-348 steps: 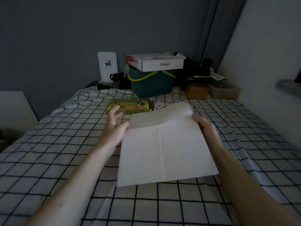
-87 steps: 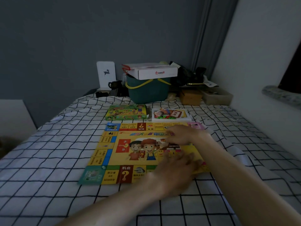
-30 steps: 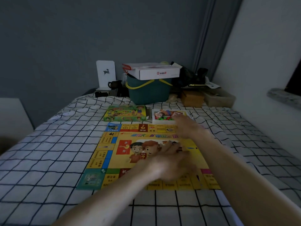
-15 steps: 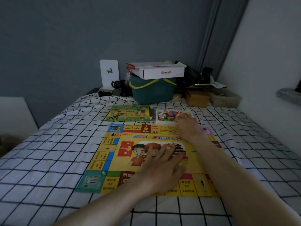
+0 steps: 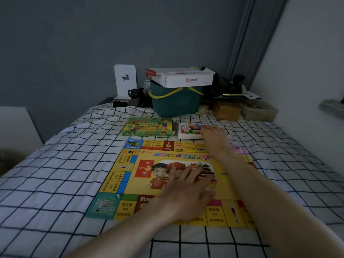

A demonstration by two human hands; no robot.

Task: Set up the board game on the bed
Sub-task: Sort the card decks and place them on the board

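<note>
Since half a second ago: right hand (image 5: 214,135) reached farther, onto white tray (image 5: 188,135) of pieces, fingers curled at its edge; grip unclear. Checked bed (image 5: 55,174) under all. Game board (image 5: 130,175) unfolded flat mid-bed. Green game box (image 5: 149,127) beside tray. Left hand (image 5: 186,194) pressing board, fingers spread flat.

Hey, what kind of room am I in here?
Most likely a bedroom: a bed with a black-and-white checked sheet fills the view, a game board lies spread on it, and a green basket and clutter sit by the wall.
</note>
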